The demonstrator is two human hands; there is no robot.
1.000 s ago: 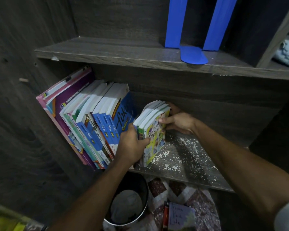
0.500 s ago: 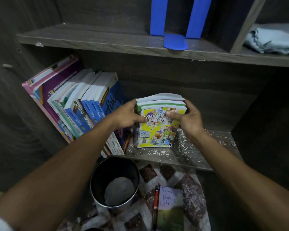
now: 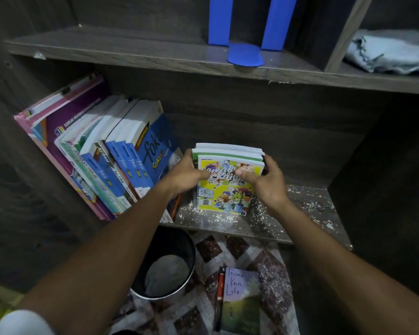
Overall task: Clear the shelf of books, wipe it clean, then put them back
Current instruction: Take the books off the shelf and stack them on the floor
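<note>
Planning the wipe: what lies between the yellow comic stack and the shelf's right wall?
Head view: the right hand gripping the yellow comic stack, then white-speckled shelf board.

Yellow comics (image 3: 228, 192) upright, blue books (image 3: 131, 153) leaning, speckled shelf (image 3: 305, 209)

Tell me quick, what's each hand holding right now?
Left hand: grips the left edge of the yellow-covered book stack, thumb on its cover.
Right hand: grips the same stack's right edge.

The blue bookend (image 3: 246, 55) runs off the top edge, the folded cloth (image 3: 387, 54) off the right. Fingers of the left hand (image 3: 182, 176) and right hand (image 3: 269, 183) are hidden behind the small stack (image 3: 228, 189). The left forearm (image 3: 131, 228) covers the lower ends of some leaning books (image 3: 121, 153).
</note>
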